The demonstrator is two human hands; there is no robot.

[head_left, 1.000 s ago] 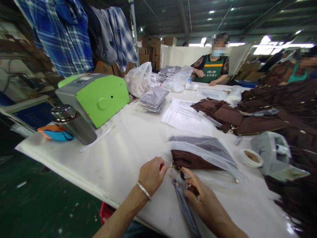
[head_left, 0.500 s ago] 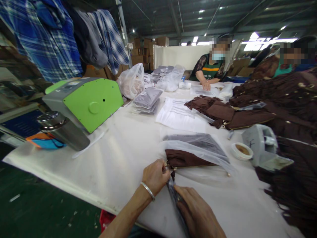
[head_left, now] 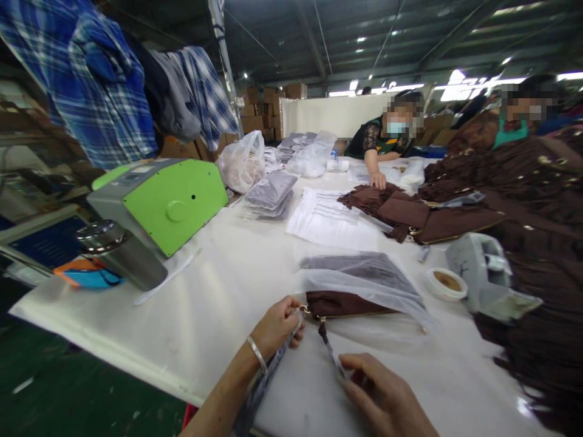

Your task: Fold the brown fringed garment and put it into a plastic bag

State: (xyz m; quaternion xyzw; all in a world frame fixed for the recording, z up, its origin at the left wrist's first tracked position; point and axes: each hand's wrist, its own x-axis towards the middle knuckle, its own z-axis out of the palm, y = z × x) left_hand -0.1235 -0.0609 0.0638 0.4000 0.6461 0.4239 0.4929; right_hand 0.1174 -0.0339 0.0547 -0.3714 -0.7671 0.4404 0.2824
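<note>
A brown pouch (head_left: 350,304) with a gold zipper lies partly under a clear plastic bag (head_left: 364,282) on the table in front of me. At its left corner, by a gold clasp (head_left: 305,309), my left hand (head_left: 279,328) is closed on a plastic-wrapped strap (head_left: 264,388) that hangs down toward me beside the wrist. A dark tassel (head_left: 323,331) comes off the zipper end, its lower part in a grey-clear plastic wrap (head_left: 336,362). My right hand (head_left: 387,388) pinches the lower end of that wrap with thumb and fingers.
A green machine (head_left: 177,203) and a steel flask (head_left: 125,255) stand left. Bagged grey items (head_left: 271,191) and white printed bags (head_left: 325,215) lie ahead. Right are a tape dispenser (head_left: 478,273), a round tub (head_left: 446,284) and heaped brown bags (head_left: 537,243). A co-worker's hand (head_left: 378,179) reaches across.
My hands have moved apart: the left holds the wrapped strap away to the left, the right has drawn back with the tassel wrap. The co-worker's hand now reaches to the brown bags.
</note>
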